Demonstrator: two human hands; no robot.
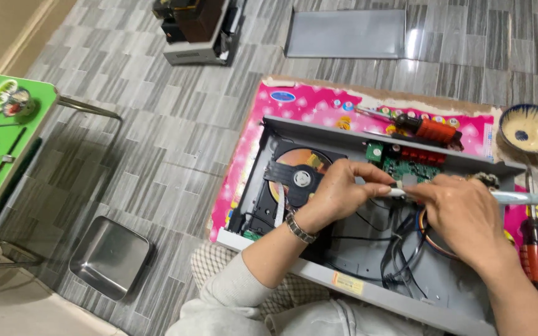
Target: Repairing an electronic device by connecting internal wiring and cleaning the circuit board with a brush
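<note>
From the head view, I see the opened disc player (368, 249) on the pink mat (294, 109), cover already off; my left hand (337, 190) and right hand (462, 214) pinch a white tool (518, 198) over its green circuit board (406, 167), work unfinished.

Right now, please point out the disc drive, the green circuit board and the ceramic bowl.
disc drive (299, 179): head view, on its black centre hub.
green circuit board (411, 168): head view, on its middle.
ceramic bowl (532, 127): head view, on its inner wall.

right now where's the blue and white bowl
In the head view the blue and white bowl sits far right on the floor, beyond the open disc player and pink mat.
</note>
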